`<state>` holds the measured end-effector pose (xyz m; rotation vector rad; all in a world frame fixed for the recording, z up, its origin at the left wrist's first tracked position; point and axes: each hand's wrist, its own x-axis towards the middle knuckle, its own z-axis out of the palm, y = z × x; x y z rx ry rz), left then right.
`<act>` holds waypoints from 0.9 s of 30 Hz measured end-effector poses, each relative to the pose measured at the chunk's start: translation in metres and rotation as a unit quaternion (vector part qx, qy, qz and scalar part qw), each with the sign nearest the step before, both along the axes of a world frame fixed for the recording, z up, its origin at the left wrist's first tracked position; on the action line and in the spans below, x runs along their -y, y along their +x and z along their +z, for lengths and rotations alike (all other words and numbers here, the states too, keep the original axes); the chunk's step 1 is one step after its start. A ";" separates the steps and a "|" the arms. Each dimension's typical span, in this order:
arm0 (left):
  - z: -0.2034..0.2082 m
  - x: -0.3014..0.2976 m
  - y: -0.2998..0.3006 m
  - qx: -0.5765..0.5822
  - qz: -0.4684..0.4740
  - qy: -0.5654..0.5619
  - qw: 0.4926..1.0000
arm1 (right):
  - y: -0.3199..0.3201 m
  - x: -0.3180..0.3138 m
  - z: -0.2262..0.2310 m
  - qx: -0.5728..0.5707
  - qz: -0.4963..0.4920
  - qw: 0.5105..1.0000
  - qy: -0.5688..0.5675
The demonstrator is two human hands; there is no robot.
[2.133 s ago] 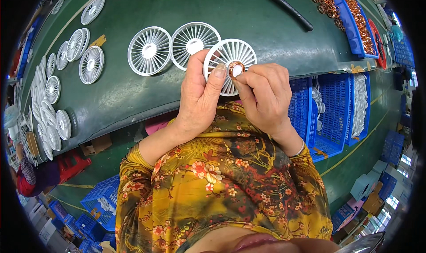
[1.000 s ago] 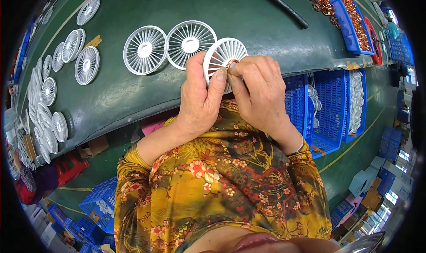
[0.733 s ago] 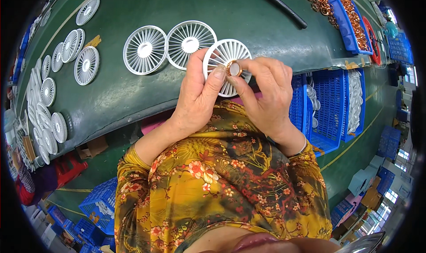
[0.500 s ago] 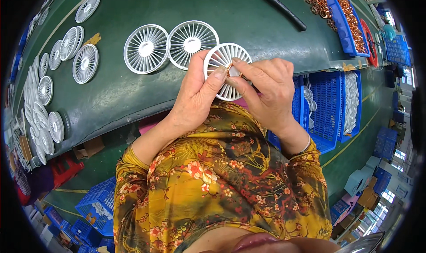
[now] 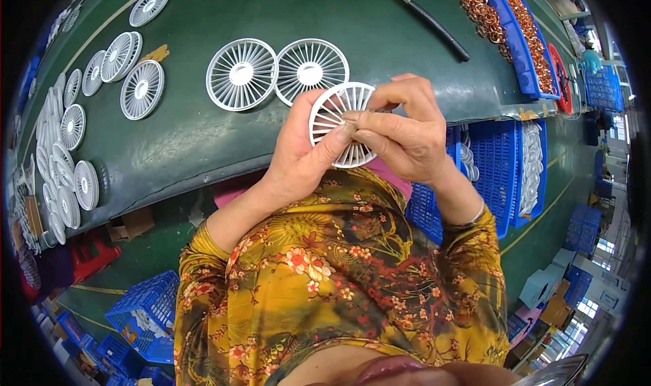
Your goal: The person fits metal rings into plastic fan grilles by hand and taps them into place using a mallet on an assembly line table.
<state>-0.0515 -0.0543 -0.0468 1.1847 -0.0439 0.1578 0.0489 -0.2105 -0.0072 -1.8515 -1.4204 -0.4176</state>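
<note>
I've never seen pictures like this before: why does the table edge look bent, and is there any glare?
Head view: fisheye distortion probably bows the long dark-green table; head view: pale glare patches its smooth top; head view: the held round, white, spoked, plastic-looking wheel looks fairly sharp.

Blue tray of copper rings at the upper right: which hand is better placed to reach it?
Probably the right hand: it is nearer the blue tray, while the left hand holds the white spoked wheel.
</note>
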 end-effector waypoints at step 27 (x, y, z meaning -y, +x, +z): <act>0.010 0.029 0.031 0.210 0.162 0.463 0.845 | 0.044 0.035 -0.016 -0.478 -0.070 0.872 0.082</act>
